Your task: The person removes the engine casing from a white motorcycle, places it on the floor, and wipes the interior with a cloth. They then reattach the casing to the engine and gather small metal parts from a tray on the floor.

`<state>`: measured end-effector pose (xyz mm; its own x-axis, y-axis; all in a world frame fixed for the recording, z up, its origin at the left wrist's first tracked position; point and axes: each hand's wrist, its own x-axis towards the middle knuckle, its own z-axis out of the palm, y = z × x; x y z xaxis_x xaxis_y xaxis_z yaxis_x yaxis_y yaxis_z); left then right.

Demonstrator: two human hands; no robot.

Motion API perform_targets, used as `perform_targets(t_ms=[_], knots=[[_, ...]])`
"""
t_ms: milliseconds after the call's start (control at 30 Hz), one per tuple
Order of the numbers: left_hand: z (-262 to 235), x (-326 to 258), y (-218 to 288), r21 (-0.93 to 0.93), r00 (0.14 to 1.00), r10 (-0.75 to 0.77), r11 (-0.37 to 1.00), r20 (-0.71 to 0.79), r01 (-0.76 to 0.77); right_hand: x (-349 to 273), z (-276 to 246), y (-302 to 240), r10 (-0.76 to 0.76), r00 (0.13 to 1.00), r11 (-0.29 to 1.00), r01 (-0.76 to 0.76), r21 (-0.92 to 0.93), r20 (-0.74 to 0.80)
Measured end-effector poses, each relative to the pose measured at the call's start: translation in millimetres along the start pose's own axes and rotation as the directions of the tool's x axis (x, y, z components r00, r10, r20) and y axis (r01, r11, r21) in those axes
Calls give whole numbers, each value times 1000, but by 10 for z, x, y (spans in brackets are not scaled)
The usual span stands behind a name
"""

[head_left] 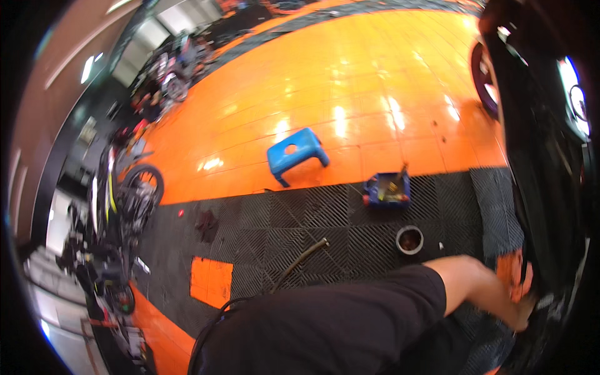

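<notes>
My right hand (pixel 522 312) reaches out to the right from a short black sleeve and rests against the lower side of a black vehicle body (pixel 550 181). The hand is blurred and partly sunk into the dark bodywork, so its fingers and anything in them are unreadable. An orange patch (pixel 509 269) of floor shows just above the wrist. My left hand is out of the picture. My black shirt (pixel 325 331) fills the lower middle.
On the black grid mat (pixel 300 219) stand a small round tin (pixel 409 239) and a blue tray of tools (pixel 387 189); a dark hose (pixel 300 256) lies nearer. A blue stool (pixel 297 153) sits on the glossy orange floor (pixel 350 81). Motorcycles (pixel 125 200) crowd the left.
</notes>
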<state>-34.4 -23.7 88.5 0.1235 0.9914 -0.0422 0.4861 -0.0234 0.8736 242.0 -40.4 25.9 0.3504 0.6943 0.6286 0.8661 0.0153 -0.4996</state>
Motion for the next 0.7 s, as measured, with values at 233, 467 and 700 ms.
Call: perform_targets(t_ms=[233, 467, 700], knots=[[589, 95, 122, 231, 999, 15, 972, 53, -27, 179, -394, 1428, -232, 967, 528, 36, -848, -104], [565, 21, -210, 4, 992, 112, 994, -55, -112, -179, -472, 316, 320, 938, 945, -325, -20, -132], [169, 527, -674, 688, 869, 288, 532, 401, -494, 356, -2404, 684, 218, 658, 917, 114, -381, 721]])
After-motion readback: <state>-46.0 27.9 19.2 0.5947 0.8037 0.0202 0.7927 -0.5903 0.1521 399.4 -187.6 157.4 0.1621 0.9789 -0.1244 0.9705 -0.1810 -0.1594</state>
